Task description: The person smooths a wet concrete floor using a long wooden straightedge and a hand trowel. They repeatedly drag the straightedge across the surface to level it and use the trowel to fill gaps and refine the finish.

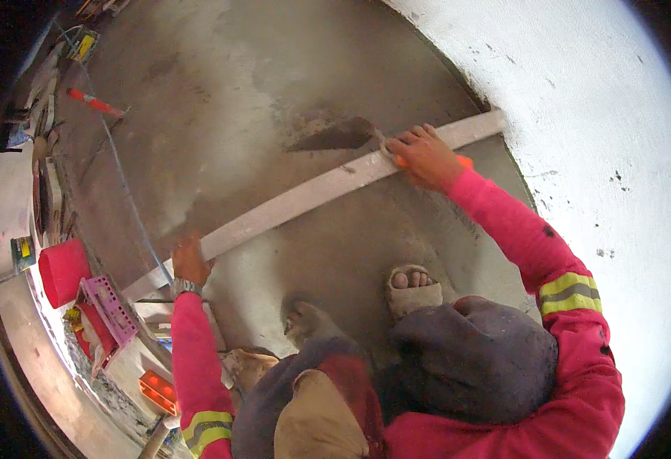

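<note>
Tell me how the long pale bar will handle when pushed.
The bar seems stiff: no kink shows between the left hand and right hand. Its flat face makes rolling unlikely. Pushed rightward, it may scrape the white wall, close to its right end.

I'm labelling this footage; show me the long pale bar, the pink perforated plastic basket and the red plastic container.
Long pale bar (297, 203), head view: mid-length.
Pink perforated plastic basket (109, 307), head view: holed wall.
Red plastic container (64, 274), head view: side.
</note>
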Demonstrator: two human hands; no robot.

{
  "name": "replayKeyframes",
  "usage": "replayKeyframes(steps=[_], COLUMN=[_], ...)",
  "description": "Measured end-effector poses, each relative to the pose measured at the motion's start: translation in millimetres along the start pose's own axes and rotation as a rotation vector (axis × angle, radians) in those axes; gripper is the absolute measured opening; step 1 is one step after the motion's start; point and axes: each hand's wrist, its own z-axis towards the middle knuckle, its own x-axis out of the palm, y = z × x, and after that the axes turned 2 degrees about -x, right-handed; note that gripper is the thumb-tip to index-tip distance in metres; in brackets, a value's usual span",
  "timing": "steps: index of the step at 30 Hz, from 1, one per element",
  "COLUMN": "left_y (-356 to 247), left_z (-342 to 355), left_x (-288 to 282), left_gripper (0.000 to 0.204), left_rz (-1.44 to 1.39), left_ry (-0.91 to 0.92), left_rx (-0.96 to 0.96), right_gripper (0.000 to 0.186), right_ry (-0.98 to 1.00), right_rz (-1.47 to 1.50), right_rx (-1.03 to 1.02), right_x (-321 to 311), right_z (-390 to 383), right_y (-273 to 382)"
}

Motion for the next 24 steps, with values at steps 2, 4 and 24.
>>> replayKeyframes(steps=[2, 4, 24], left_y=[-3.1, 1.4, 111.7], left_z=[-5.4, -4.9, 140.8], left_x=[-7.4, -4.8, 22.8], left_gripper=[0.064, 0.067, 0.072], left_rz=[-0.001, -0.056, 0.08], left_ry=[0.022, 0.063, -0.075], left_rx=[0.029, -0.041, -0.184], right_gripper=[0.053, 0.055, 0.047], right_ry=[0.009, -0.063, -0.267], right_rz=[0.007, -0.008, -0.133], right_rx=[0.0, -0.005, -0.1], right_x=[-10.7, -20.7, -5.1], right_z=[-6.3, -9.4, 219.2], right_y=[6.4, 9.8, -47.0])
